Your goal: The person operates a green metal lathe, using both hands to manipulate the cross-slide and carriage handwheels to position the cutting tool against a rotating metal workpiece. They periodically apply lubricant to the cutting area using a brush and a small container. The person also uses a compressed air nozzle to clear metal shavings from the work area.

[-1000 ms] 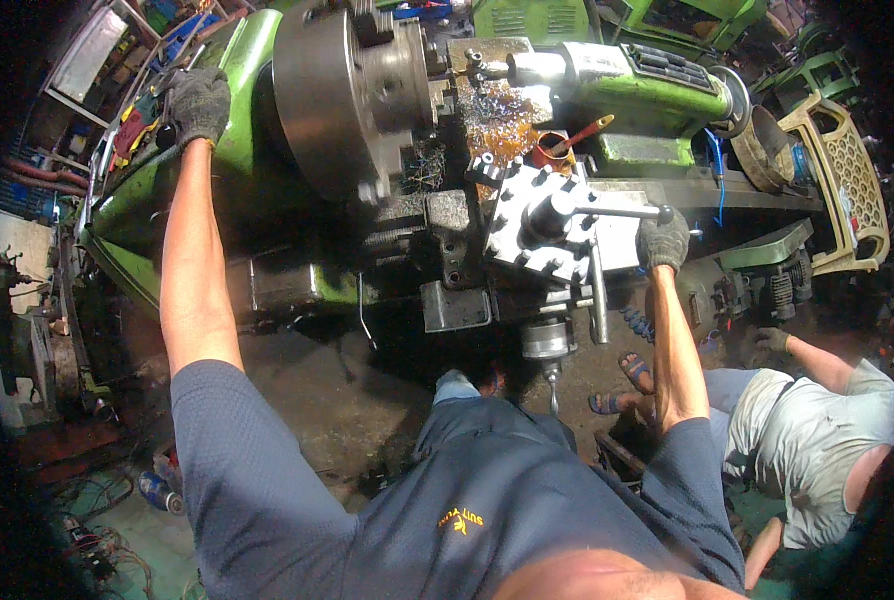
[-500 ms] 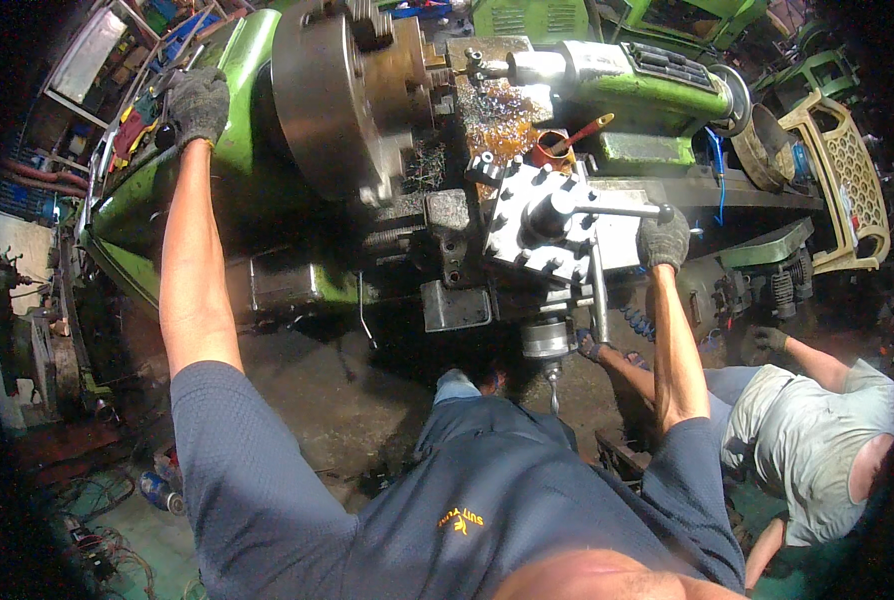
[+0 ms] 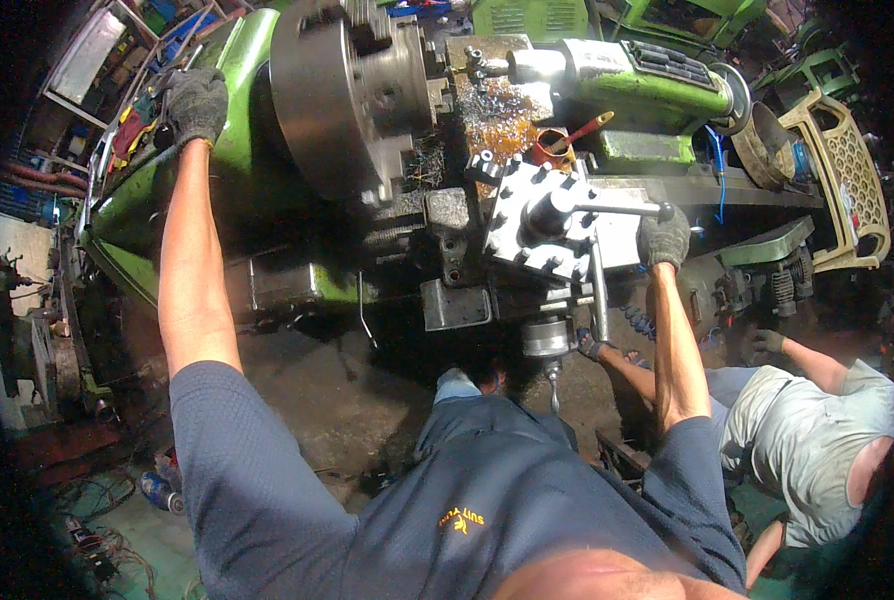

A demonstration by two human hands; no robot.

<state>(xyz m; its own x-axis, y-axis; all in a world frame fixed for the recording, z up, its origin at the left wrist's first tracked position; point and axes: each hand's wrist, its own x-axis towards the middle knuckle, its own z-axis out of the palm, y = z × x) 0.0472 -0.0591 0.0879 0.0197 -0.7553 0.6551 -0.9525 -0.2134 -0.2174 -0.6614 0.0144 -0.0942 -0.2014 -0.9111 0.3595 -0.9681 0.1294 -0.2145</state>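
My left hand (image 3: 198,106), in a dark grey knitted glove, lies on top of the green lathe headstock (image 3: 244,75). Its fingers curl over something at the headstock's far left edge that I cannot make out. My right hand (image 3: 664,238), gloved alike, is closed just beside the ball end of the tool post lever (image 3: 622,209); what lies within its fingers is hidden. That lever sticks out from the square steel tool post (image 3: 542,220), ringed with bolts. Left of it, the big lathe chuck (image 3: 322,100) is partly smeared by motion.
A red pot (image 3: 550,148) holding a brush stands behind the tool post. The green tailstock (image 3: 647,95) is at the back right, near a beige plastic chair (image 3: 847,185). A drill chuck with bit (image 3: 549,340) juts toward me. Another person (image 3: 807,440) crouches at the right.
The chuck's jaws and face have turned to a different position. Both my hands stay practically where they were. The other person's gloved hand has shifted slightly.
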